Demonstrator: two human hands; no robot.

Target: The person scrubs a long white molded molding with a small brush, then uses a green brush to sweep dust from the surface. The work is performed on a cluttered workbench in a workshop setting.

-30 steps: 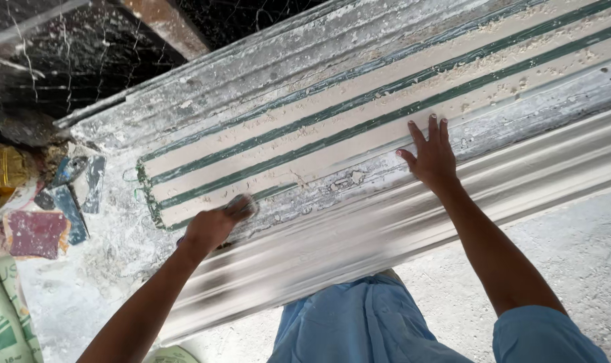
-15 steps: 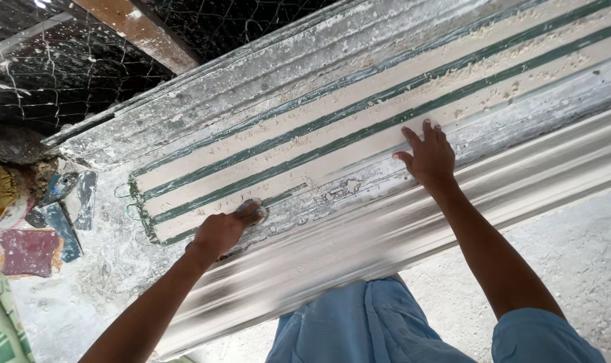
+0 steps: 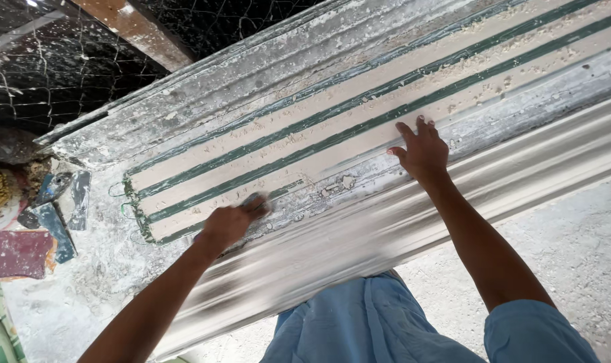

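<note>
Soft, bright daylight all over, dark at the far left. The left hand [image 3: 230, 223] looks blurry.

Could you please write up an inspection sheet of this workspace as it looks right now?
Surface: long plaster-caked bench, white dust all over.
Job's things: long moulding form with pale strips between green lines.
Clutter: putty knives and reddish pad at left end.
Grippers: left hand closed on a small blurred object; right hand flat on form.
Cables: nothing seen.
Surroundings: wire mesh behind; gritty floor.

Long plaster-crusted moulding form [image 3: 359, 128] (green strips lengthwise) lies slantwise.
</note>
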